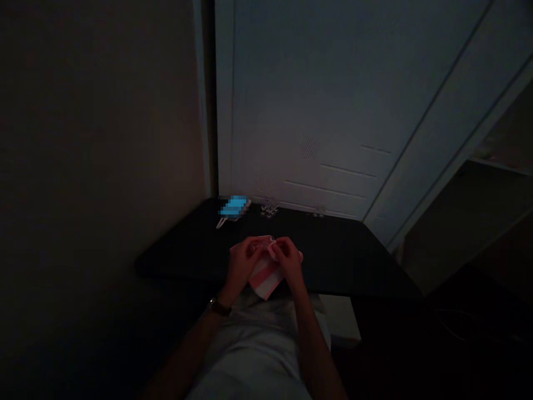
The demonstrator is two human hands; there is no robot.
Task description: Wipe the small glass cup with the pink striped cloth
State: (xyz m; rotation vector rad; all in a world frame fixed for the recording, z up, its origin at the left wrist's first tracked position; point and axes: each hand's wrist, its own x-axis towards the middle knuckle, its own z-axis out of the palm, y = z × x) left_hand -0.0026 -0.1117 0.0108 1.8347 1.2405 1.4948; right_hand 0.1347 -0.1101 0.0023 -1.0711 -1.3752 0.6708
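In dim light, a pink-and-white striped cloth (266, 276) hangs from my two hands above the front part of the dark table. My left hand (242, 260) is closed, its fingers around a small clear shiny piece (260, 245) that lies against the cloth; its exact kind is too dark to make out. My right hand (290, 259) pinches a fold of the cloth beside that piece. Farther back, a cluster of small clear shiny pieces (270, 209) stands on the table, with a smaller group (318, 213) to its right.
The black table (345, 255) backs onto a pale panel (308, 100) with a wall (104, 139) on the left. A device with a blurred blue screen (234, 206) lies at the table's back left, a white strap or cable beside it. Below the front edge is a white box-like object (339, 316).
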